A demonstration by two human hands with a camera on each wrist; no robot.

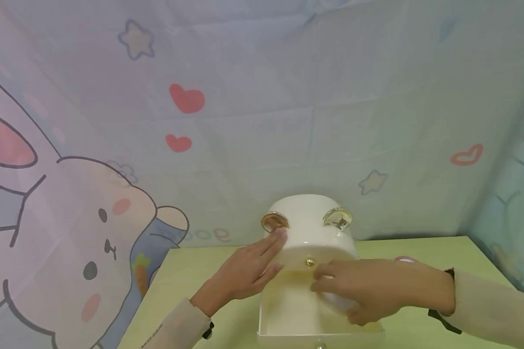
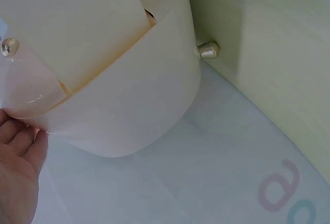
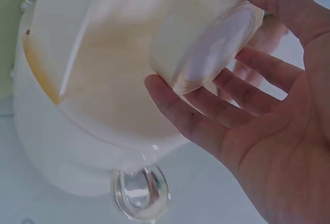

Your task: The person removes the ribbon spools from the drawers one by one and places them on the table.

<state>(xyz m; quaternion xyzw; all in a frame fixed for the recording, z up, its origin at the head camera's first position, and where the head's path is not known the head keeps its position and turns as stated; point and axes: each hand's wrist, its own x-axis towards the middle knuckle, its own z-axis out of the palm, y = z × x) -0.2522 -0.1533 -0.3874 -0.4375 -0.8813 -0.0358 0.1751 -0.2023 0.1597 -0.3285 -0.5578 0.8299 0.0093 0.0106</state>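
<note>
A glossy cream-white storage box [image 1: 305, 206] with gold ear-shaped trims and small gold knobs stands on the table. Its drawer [image 1: 288, 310] is pulled out at the front. My left hand [image 1: 249, 269] rests against the box's left front side with fingers mostly straight; the left wrist view shows those fingers [image 2: 23, 141] touching its edge. Over the right part of the drawer, my right hand [image 1: 371, 288] holds a roll of white tape [image 3: 178, 30] between thumb and fingers, tilted. In the head view the hand covers most of the roll.
The box stands on a pale green table [image 1: 445, 252]. Close behind it hangs a printed cloth backdrop [image 1: 262, 121] with a rabbit, hearts and stars. A pink-rimmed round item [image 1: 406, 259] lies on the table, partly hidden behind my right forearm.
</note>
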